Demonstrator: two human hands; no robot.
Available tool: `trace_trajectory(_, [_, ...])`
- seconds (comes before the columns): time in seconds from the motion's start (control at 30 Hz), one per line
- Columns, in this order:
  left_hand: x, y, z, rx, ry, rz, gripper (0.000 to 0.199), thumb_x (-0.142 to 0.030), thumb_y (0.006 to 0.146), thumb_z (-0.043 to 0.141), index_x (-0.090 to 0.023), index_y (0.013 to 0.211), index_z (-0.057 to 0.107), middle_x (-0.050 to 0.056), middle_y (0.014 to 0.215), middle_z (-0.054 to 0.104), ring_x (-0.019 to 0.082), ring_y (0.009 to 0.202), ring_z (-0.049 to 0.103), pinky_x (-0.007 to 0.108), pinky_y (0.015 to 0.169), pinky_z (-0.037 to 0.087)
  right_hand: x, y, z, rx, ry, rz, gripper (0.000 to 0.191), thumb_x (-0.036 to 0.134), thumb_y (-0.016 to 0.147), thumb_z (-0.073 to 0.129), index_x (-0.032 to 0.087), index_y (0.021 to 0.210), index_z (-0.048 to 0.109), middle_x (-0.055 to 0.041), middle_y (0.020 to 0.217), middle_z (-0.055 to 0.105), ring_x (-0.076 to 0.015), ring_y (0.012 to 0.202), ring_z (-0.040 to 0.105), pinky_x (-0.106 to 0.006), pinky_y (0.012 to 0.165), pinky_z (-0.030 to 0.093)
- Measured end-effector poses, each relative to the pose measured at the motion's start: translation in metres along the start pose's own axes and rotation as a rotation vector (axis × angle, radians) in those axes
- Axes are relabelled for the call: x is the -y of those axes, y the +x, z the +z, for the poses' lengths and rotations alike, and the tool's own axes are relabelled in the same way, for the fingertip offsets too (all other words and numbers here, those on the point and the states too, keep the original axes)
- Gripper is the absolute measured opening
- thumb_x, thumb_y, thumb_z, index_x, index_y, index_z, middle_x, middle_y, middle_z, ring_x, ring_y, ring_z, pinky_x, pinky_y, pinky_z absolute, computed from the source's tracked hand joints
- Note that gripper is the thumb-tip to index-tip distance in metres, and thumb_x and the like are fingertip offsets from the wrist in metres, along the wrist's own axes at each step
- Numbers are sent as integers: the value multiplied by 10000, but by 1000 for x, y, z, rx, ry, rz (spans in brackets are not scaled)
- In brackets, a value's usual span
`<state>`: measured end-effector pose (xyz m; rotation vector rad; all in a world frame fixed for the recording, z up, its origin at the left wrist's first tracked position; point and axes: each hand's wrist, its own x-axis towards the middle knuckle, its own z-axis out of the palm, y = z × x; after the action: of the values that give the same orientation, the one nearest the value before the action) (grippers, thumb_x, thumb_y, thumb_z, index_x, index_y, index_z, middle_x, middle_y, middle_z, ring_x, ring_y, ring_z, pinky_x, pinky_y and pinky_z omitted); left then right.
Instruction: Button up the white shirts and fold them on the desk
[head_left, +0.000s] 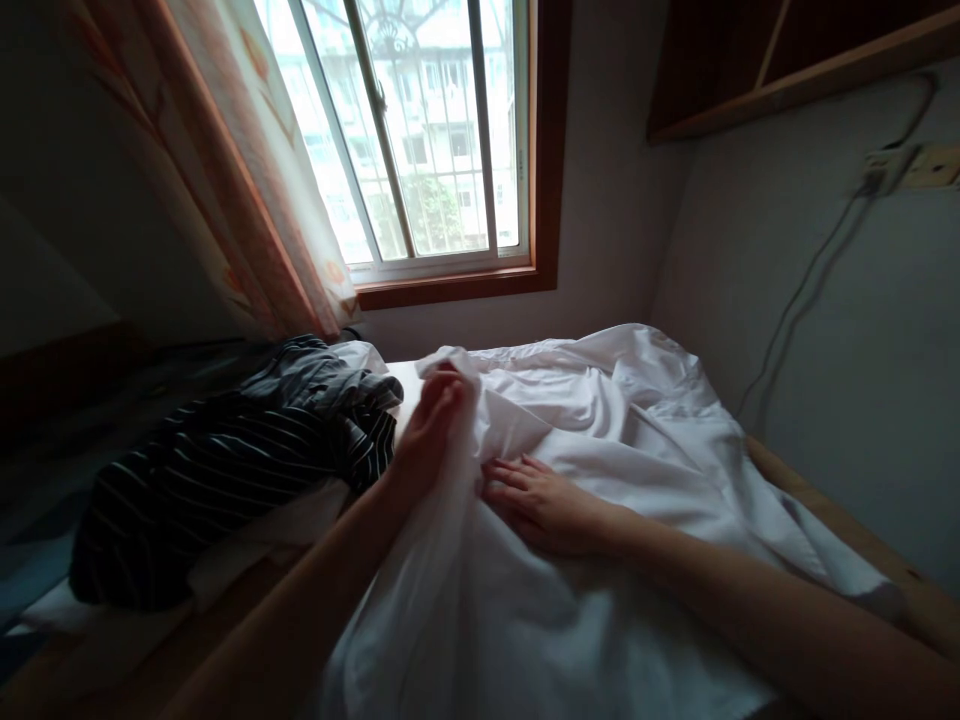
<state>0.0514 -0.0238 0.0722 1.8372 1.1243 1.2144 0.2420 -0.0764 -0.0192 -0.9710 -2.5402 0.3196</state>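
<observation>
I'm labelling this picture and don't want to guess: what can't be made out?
All in the head view:
- Left hand: blur hides whether its fingers close on the raised white cloth.
- White cloth: full outline cut off by the bottom edge.
- Striped cloth: bunched folds hide its shape.
- Shelf: cut off by the top edge, its inside in shadow.
- Wall socket: markings too small.

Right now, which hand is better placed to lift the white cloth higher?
Probably the left hand: it grips a raised fold of white cloth, while the right hand lies flat on it.
</observation>
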Motion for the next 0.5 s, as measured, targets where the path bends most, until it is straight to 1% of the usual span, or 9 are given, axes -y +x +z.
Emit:
trace_trajectory(0.07, [3,-11,15,227,184,220,412,-515,944,453,-229,1110,698,56,1458,478,290,1341,424,387,1092,390,-4,1,-3,-40,136,19,434,298,947,453,235,1357,578,-63,1429,548,-235,1340,470,-420,1164,299])
trace_trajectory(0.1, [7,-17,22,339,293,296,399,-501,947,453,-259,1143,701,45,1516,417,291,1383,379,416,1131,342,-10,0,-6,-64,219,44,419,296,931,475,244,1325,606,-48,1372,599,-231,1279,531,-383,1118,371])
trace_trajectory(0.13, [11,-22,28,427,395,330,388,-485,955,443,-295,1187,690,31,1552,371,288,1409,347,447,1156,300,-17,-1,-9,-87,295,74,404,289,911,497,248,1289,633,-36,1319,639,-230,1211,583,-353,1060,435])
trace_trajectory(0.17, [16,-27,33,475,480,341,388,-464,970,419,-326,1239,662,25,1569,347,282,1420,334,476,1168,273,-27,-3,-13,-110,359,107,390,281,894,510,248,1254,658,-31,1274,666,-229,1147,621,-334,1001,480])
trace_trajectory(0.23, [27,-34,40,481,599,344,402,-423,993,376,-355,1324,593,34,1573,343,272,1427,328,515,1172,249,-49,-8,-21,-170,405,168,342,268,869,515,231,1143,715,-41,1199,701,-239,1064,655,-356,953,509])
trace_trajectory(0.33, [39,-41,45,489,690,357,424,-396,988,399,-339,1386,532,68,1573,344,285,1442,306,548,1175,226,-79,-13,-27,-324,418,325,310,328,889,492,184,1007,741,-82,1075,734,-257,1008,671,-409,934,513])
trace_trajectory(0.37, [41,-44,46,506,710,368,429,-394,981,419,-329,1390,530,78,1567,353,295,1447,297,559,1177,215,-85,-13,-27,-381,438,379,331,362,903,481,172,1011,730,-91,1044,738,-258,990,677,-411,915,521])
trace_trajectory(0.43, [44,-48,51,558,727,403,433,-398,965,456,-302,1378,545,95,1538,400,311,1447,297,563,1183,204,-89,-11,-26,-472,477,459,386,435,918,478,160,1094,686,-98,1002,737,-250,942,692,-398,859,544])
trace_trajectory(0.5, [44,-53,56,609,717,447,423,-396,950,490,-283,1350,574,99,1492,460,319,1429,328,554,1186,212,-85,-5,-22,-508,474,490,462,492,897,529,166,1213,617,-94,994,727,-235,898,700,-376,811,556])
